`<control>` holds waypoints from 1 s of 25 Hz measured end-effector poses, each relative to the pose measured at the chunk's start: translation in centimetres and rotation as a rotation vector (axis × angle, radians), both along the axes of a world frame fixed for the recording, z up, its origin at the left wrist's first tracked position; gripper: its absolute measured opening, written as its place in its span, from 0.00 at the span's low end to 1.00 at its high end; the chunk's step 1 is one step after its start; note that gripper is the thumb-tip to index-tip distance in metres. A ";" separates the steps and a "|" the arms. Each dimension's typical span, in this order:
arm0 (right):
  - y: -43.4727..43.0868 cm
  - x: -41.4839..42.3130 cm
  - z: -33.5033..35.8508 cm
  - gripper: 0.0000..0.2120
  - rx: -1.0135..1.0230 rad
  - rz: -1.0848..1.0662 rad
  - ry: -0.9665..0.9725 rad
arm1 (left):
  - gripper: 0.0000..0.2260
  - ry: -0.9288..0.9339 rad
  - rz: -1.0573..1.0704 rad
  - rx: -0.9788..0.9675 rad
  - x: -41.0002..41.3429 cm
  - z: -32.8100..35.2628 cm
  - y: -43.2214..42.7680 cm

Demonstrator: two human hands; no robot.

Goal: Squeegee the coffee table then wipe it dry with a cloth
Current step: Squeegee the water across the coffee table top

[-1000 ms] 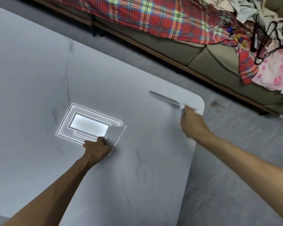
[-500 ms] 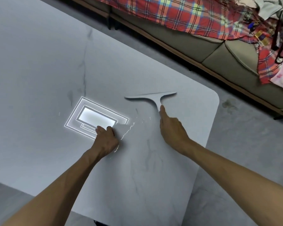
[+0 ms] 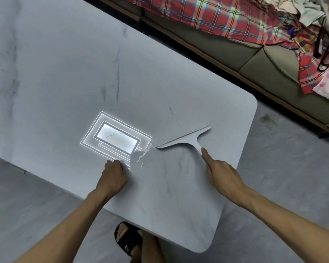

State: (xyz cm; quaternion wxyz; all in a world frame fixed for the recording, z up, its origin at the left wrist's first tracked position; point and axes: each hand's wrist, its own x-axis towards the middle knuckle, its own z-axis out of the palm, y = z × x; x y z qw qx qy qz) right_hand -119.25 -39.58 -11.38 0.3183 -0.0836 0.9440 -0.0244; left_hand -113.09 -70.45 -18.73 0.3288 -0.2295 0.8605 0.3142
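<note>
A pale grey marble-look coffee table (image 3: 65,73) fills most of the view. On it lies a grey T-shaped squeegee (image 3: 186,139), blade down on the top near the right end. My right hand (image 3: 220,173) grips its handle, index finger stretched along the stem. My left hand (image 3: 112,175) rests on the tabletop with fingers curled, knuckles down, beside a streak of water (image 3: 141,156) and a bright reflection of a ceiling light (image 3: 116,137). No cloth is in sight.
A sofa (image 3: 254,59) with a red plaid blanket (image 3: 207,14) and piled clothes runs along the far right, a narrow strip of grey floor (image 3: 283,177) between it and the table. My sandalled foot (image 3: 127,238) stands by the near table edge.
My right hand has drawn the squeegee from the far right corner across and toward me, with the blade now angled. The view has shifted back; my left hand stays pressed in place.
</note>
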 end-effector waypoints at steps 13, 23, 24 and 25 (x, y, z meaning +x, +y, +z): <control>-9.9 1.3 2.7 0.20 -0.255 0.499 0.101 | 0.05 0.201 0.536 -0.054 7.0 0.9 -4.0; -23.8 3.0 -5.0 0.24 -0.314 0.883 0.116 | 0.05 0.184 0.644 -0.199 11.0 -0.6 -8.3; -23.6 2.4 -5.1 0.24 -0.317 0.847 0.115 | 0.07 0.176 0.622 -0.191 10.9 -0.6 -8.0; -22.9 1.8 -5.1 0.25 -0.312 0.801 0.123 | 0.07 0.158 0.596 -0.172 10.7 -0.5 -7.6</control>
